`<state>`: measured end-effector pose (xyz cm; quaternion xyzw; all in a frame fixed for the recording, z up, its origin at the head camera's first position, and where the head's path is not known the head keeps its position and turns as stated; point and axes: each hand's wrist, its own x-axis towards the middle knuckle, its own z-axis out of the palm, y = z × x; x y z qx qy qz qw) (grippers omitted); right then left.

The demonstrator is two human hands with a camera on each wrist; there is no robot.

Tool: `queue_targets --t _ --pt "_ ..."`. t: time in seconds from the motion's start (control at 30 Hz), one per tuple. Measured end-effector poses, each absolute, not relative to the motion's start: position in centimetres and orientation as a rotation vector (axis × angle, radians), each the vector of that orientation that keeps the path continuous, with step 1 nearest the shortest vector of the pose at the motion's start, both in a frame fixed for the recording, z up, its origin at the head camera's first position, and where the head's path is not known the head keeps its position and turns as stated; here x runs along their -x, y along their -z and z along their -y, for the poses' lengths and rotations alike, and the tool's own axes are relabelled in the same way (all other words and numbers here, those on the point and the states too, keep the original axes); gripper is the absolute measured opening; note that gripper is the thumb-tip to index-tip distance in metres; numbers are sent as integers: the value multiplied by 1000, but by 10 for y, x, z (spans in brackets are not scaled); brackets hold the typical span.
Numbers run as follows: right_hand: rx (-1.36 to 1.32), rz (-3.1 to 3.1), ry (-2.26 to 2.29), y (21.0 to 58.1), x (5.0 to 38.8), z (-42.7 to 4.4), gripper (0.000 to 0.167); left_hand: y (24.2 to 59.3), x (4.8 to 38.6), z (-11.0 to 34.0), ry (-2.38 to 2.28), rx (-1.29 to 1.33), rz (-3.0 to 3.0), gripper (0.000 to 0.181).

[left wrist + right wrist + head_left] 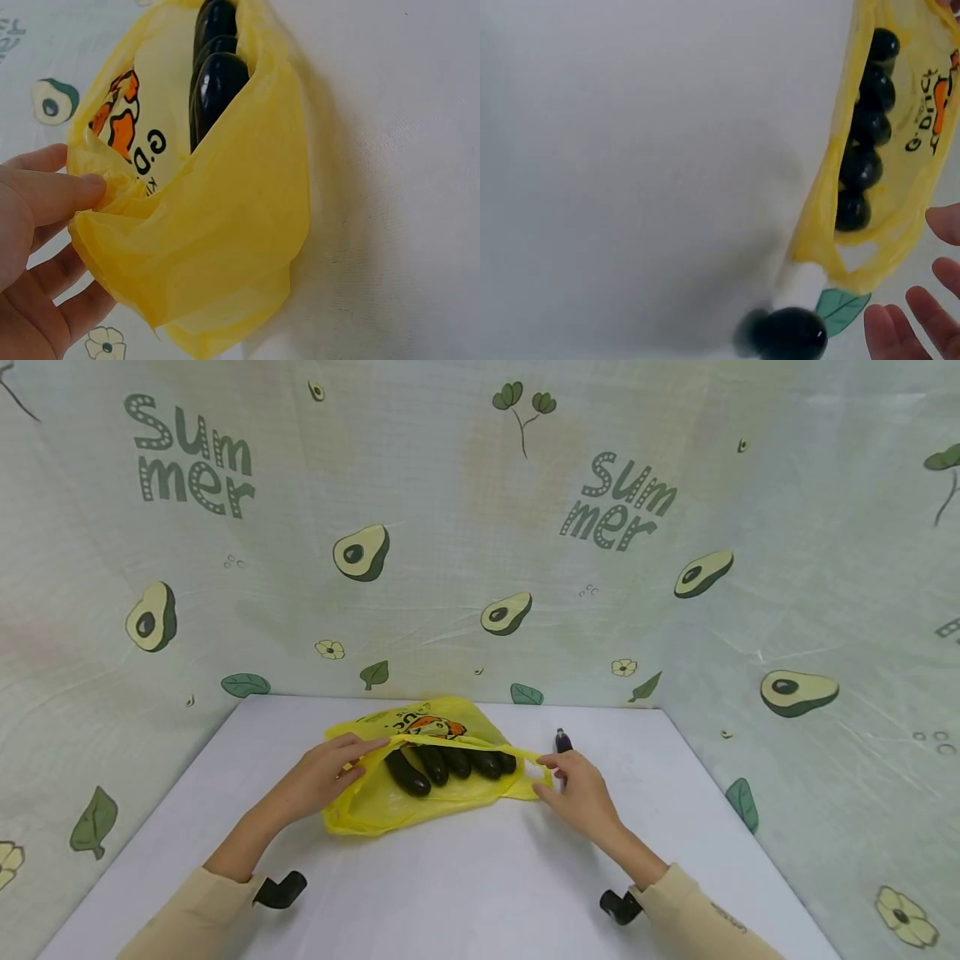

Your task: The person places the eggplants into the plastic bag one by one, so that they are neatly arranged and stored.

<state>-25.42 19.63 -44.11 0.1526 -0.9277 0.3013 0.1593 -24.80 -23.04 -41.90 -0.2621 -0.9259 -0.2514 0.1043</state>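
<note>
A yellow plastic bag point(420, 810) with a printed cartoon lies on its side on the table, mouth toward me. Inside it several dark, glossy eggplants point(408, 774) lie side by side. My left hand point(318, 777) pinches the bag's rim at the left end; in the left wrist view the thumb point(67, 195) presses on the yellow film. At the bag's right end, my right hand point(581, 793) is close to the handle loop. The right wrist view shows its fingers point(930, 315) spread and apart from the film. One loose eggplant point(562, 741) lies beyond the right hand, partly hidden by it.
The white table point(465, 893) reaches back to a hanging cloth point(420, 485) printed with avocados and leaves, which also closes off both sides. A black camera mount point(281, 890) sticks out from the left sleeve, another point(621, 907) from the right.
</note>
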Motion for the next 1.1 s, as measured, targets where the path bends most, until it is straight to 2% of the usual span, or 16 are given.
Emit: queue_targets --t 0.43,1.1 --pt "-191 2779 -808 460 263 -250 57 419 246 230 729 786 2721 63" --pt "-176 2843 -898 478 279 -261 55 420 248 230 736 773 2726 62"
